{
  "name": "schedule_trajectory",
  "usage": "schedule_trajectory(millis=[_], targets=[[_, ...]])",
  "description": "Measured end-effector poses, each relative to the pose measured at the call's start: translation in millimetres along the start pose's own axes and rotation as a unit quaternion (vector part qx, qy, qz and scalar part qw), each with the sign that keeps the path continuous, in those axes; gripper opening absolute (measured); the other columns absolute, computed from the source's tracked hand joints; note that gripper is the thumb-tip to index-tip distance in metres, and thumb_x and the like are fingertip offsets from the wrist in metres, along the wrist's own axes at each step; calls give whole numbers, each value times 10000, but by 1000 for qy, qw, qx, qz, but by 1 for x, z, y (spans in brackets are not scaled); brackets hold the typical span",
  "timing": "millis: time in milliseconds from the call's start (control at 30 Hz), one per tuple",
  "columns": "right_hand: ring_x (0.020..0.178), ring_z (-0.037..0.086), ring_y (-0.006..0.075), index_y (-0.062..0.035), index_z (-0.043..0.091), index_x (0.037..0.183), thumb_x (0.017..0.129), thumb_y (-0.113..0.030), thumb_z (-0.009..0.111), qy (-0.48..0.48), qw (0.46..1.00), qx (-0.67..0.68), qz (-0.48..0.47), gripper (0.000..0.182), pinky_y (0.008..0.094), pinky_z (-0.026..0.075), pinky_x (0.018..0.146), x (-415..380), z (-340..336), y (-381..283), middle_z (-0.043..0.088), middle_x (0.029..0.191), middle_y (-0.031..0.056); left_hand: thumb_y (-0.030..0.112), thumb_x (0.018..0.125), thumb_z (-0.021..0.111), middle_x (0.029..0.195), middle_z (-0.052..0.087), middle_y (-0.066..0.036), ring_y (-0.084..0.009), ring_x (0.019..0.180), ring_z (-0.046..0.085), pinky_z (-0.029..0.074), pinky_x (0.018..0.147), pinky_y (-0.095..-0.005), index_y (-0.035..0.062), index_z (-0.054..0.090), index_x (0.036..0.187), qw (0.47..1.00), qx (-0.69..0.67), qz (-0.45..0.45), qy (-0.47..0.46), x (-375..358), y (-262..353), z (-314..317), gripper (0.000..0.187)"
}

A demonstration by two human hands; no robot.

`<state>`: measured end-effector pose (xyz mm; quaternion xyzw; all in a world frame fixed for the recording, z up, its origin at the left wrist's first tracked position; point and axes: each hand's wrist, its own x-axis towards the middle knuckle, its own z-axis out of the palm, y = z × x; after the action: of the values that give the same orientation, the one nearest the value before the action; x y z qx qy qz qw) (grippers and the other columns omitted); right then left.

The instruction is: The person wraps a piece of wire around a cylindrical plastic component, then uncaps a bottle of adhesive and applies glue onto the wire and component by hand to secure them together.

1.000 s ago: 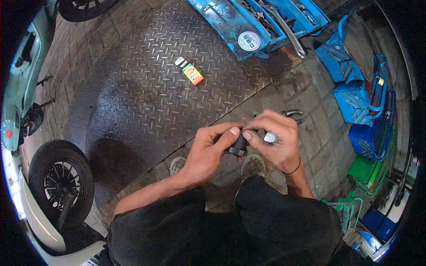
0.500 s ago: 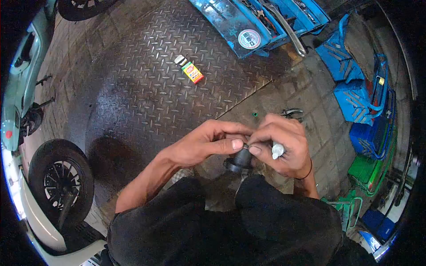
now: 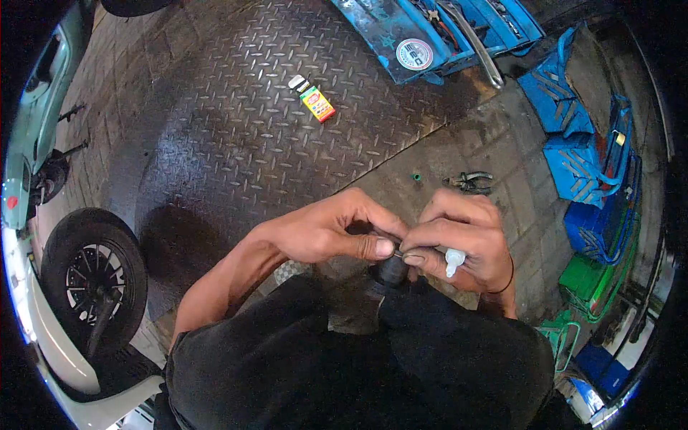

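My left hand (image 3: 326,231) comes in from the left, its thumb and index finger pinched together at the fingertips of my right hand (image 3: 469,229). A thin, small piece sits between the meeting fingertips; I cannot tell what it is. Tucked in the curled fingers of my right hand is a small whitish tube with a tapered nozzle (image 3: 454,261), its narrow end pointing down toward me. Just below the fingertips, close to my lap, is a black cylindrical part (image 3: 392,272), partly covered by my hand and dark clothing.
Pliers (image 3: 469,182) and a small green ring (image 3: 416,177) lie on the floor beyond my hands. A yellow-red box (image 3: 317,105) rests on the diamond-plate metal (image 3: 265,136). An open blue toolbox (image 3: 390,36) stands beyond, more toolboxes (image 3: 570,165) rightward, a wheel (image 3: 93,279) left.
The view has shifted slightly, showing more of the pliers. Both hands stay pinched together, and the tube's nozzle has turned a little. The black part sits lower in view, its lower end less visible.
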<state>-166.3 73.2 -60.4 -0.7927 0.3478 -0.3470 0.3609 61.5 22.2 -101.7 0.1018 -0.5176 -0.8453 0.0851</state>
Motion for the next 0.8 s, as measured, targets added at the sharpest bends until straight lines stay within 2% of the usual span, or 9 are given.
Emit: schedule_trajectory(millis=[233, 333, 400, 567, 633, 667, 733, 767, 800], targets=[[578, 581, 222, -69, 697, 857, 774, -153, 776, 12, 1000, -17, 16, 142, 344, 416, 491, -1, -3, 3, 567, 744, 60, 247, 948, 664, 1025, 705, -88, -129, 982, 599, 470, 878, -318, -58, 667, 1104, 997, -32, 18, 62, 2, -4, 7, 343], [579, 577, 225, -69, 699, 860, 785, -168, 776, 12, 999, -18, 32, 146, 341, 414, 490, 0, -5, 2, 569, 747, 65, 230, 951, 656, 1030, 702, -89, -138, 976, 606, 472, 881, -322, -62, 662, 1131, 994, -70, 11, 79, 2, -3, 11, 343], [589, 578, 220, -66, 700, 858, 795, -166, 772, 20, 999, -12, 31, 138, 335, 414, 496, 0, -5, 3, 568, 746, 67, 156, 989, 597, 1071, 695, -80, -124, 1017, 593, 467, 915, -318, -62, 647, 1182, 994, -45, 4, 95, 2, -3, 12, 295], [612, 557, 181, -49, 694, 840, 808, -170, 775, 64, 997, 30, 38, 148, 298, 409, 538, -2, -7, 10, 555, 717, 61, 174, 991, 596, 1093, 705, -107, -145, 1037, 617, 474, 938, -330, -67, 638, 1205, 991, -62, 36, 117, 2, -7, 18, 325], [682, 525, 131, -29, 652, 987, 789, -172, 792, 90, 993, 37, 62, 281, 262, 385, 575, -9, -14, 16, 558, 821, 48, 186, 993, 596, 1095, 709, -119, -156, 1043, 627, 477, 946, -336, -68, 636, 1212, 988, -98, 41, 114, 2, -10, 19, 338], [682, 525, 131, -29, 652, 987, 789, -172, 792, 91, 993, 37, 63, 281, 262, 385, 575, -11, -11, 16, 558, 821, 48, 201, 994, 593, 1092, 711, -128, -167, 1043, 636, 478, 954, -343, -67, 637, 1207, 986, -107, 45, 117, 2, -9, 20, 345], [740, 478, 109, -20, 550, 1157, 769, -195, 791, 229, 943, 176, 164, 489, 250, 357, 583, -16, -3, 11, 531, 985, 48, 215, 996, 591, 1089, 713, -137, -177, 1044, 644, 479, 961, -350, -67, 639, 1203, 985, -113, 49, 118, 2, -7, 20, 353], [838, 458, 125, -22, 459, 1249, 793, -242, 736, 187, 944, 192, 194, 577, 278, 381, 658, -20, -9, 7, 481, 1095, 69, 232, 997, 587, 1087, 713, -138, -184, 1046, 648, 480, 965, -355, -66, 640, 1198, 985, -109, 57, 124, 3, -6, 20, 364], [838, 458, 125, -22, 459, 1249, 793, -242, 736, 188, 944, 191, 193, 577, 278, 381, 658, -22, -12, 10, 481, 1095, 69, 249, 998, 584, 1086, 713, -140, -190, 1047, 651, 480, 968, -360, -65, 641, 1194, 984, -105, 65, 131, 3, -5, 21, 375]])
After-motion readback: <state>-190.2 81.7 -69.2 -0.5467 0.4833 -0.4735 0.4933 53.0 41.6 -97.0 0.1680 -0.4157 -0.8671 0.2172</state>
